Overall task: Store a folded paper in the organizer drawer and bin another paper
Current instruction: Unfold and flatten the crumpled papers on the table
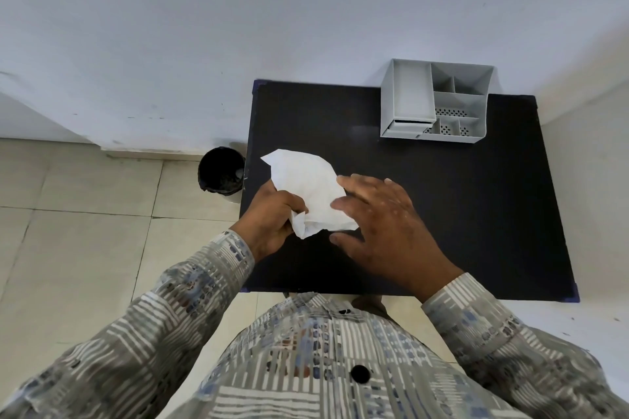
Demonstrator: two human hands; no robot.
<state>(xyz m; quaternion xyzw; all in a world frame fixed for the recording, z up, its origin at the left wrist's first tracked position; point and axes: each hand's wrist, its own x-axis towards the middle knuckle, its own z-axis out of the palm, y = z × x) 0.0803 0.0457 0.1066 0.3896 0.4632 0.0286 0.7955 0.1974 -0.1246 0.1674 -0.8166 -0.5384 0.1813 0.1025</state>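
Right hand [381, 231] covers crumpled paper [306, 187] gripped by left hand [272, 218]

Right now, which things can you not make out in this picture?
- Head view: whether a second paper lies under the right hand or the crumpled paper; both cover the table there.
- Organizer drawer contents: the drawer front hides them.
- Bin contents: too dark.
- Left hand fingertips: wrapped in paper.
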